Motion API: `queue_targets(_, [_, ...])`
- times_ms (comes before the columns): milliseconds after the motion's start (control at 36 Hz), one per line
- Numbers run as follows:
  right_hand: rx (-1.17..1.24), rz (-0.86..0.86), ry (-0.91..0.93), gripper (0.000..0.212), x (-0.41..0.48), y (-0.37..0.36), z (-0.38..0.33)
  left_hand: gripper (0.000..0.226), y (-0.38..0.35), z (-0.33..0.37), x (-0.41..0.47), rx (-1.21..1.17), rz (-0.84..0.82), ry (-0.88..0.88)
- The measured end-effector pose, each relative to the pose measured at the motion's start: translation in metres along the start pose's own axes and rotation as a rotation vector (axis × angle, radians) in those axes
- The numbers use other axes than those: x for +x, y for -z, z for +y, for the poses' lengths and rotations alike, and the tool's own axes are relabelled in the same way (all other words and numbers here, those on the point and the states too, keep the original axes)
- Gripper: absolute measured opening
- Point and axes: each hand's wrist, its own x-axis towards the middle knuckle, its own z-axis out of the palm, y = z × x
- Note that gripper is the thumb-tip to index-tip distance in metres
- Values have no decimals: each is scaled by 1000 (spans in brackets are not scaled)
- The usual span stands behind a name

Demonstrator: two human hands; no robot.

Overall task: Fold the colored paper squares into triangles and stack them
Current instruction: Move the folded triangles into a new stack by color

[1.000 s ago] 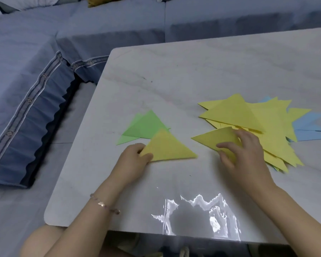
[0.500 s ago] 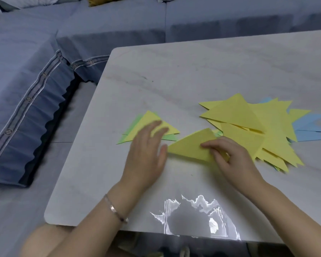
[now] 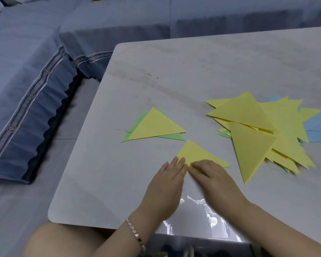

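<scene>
A small stack lies left of centre on the table: a yellow triangle on top of green triangles. Nearer to me a single yellow triangle lies flat. My left hand rests on its near left corner with straight fingers. My right hand presses its near edge with flat fingers. A loose heap of yellow, blue and green triangles spreads at the right.
The pale marble table has a rounded near-left corner and glare at its front edge. A blue sofa wraps round the left and far sides. My knee shows below the table edge.
My left hand left the yellow triangle on the green stack and came back toward me. My right hand dragged another yellow triangle out of the heap to the table's centre, where both hands now press it.
</scene>
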Motion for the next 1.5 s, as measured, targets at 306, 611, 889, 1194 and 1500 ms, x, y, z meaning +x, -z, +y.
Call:
queue_targets(306, [-83, 9, -48, 54, -19, 12, 7, 52, -4, 1, -11, -54, -72, 4])
queue_targets(611, [-134, 82, -152, 43, -30, 31, 37, 54, 1, 22, -4, -37, -103, 143])
queue_targets(889, [-201, 69, -206, 59, -41, 23, 31, 66, -14, 57, 18, -147, -198, 25])
queue_targets(1194, [-185, 121, -227, 47, -37, 24, 28, 56, 21, -4, -31, 20, -216, 100])
queue_targets(1500, [-158, 173, -236, 42, -35, 24, 25, 19, 34, -2, 4, -267, 7, 710])
